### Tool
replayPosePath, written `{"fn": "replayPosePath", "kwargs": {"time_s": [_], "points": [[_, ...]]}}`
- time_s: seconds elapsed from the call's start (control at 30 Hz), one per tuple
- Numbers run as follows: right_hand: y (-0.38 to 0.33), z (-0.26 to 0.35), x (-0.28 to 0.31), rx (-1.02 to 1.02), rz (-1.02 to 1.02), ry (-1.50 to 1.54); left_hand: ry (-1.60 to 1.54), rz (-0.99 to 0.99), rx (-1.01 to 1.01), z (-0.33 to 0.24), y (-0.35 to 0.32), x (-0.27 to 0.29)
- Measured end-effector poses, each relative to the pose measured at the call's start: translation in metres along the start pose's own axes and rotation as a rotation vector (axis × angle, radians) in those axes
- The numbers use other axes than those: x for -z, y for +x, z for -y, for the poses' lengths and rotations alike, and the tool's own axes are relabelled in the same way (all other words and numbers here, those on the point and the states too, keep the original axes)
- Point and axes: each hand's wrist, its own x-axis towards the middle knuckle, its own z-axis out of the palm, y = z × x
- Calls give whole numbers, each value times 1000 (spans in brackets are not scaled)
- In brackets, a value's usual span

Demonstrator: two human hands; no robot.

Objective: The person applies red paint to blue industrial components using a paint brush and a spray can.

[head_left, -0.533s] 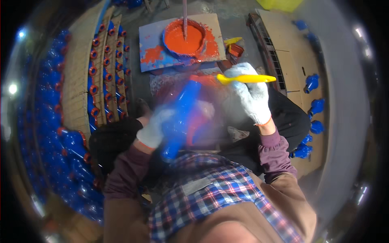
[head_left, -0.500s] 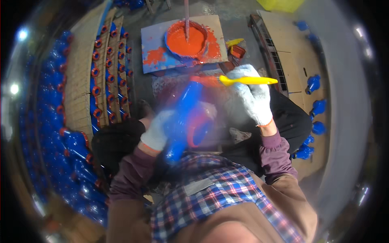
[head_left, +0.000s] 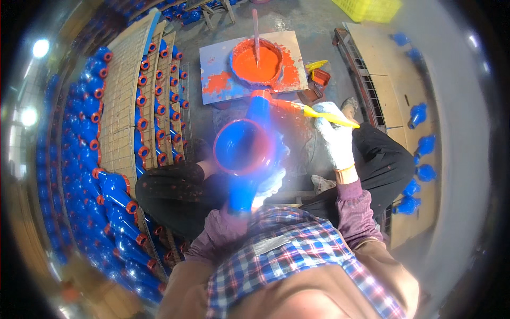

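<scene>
- Head view, far left: a crowded pile of blue fittings (head_left: pixel 114 183) with orange-red rims filled that side.
- Just right of the pile, tan panels (head_left: pixel 127 74) stood on a slant, with rows of racked fittings (head_left: pixel 160 109) between them, their orange-red ends showing.
- Near the middle, the held fitting (head_left: pixel 241 146) hung above the lap, in front of the checked apron (head_left: pixel 289 242); its wide, red-rimmed mouth faced the camera and its narrow far end was orange-red.
- The gloved left hand (head_left: pixel 272 182) gripped that piece from beneath, mostly hidden behind it and blurred.
- Beyond, a round tub (head_left: pixel 256 85) of orange-red paint sat on a smeared board (head_left: pixel 218 58), a stick (head_left: pixel 256 37) standing in the paint.
- Farther right, the brush (head_left: pixel 326 115) pointed left, its coated bristles at the narrow end; whether they touched, I cannot tell.
- The gloved right hand (head_left: pixel 336 141) pinched the brush's yellow handle.
- Behind that hand, near the board, lay a small red container (head_left: pixel 320 78).
- At upper right stood a yellow crate (head_left: pixel 366 8).
- Far right, several loose fittings (head_left: pixel 418 114) were spread on a cardboard sheet (head_left: pixel 382 56).
</scene>
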Motion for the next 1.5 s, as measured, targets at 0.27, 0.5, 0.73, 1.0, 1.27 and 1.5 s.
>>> {"fn": "replayPosePath", "kwargs": {"time_s": [0.27,0.5,0.73,1.0,1.27,1.5], "points": [[4,34,22,-37,-70,46,137,-488,-199,-21,4,-22],[11,62,39,-43,-227,-34,128,-524,-37,-60,10,-6],[51,61,26,23,-153,-106,387,-533,212,-68,22,4],[101,13,-4,110,280,-821,2260,-278,486,-56,38,-27],[64,11,-19,301,317,-802,2904,56,478,-43,43,-47],[27,38,-15,519,165,-750,2574,-150,482,-59,45,-48]]}}
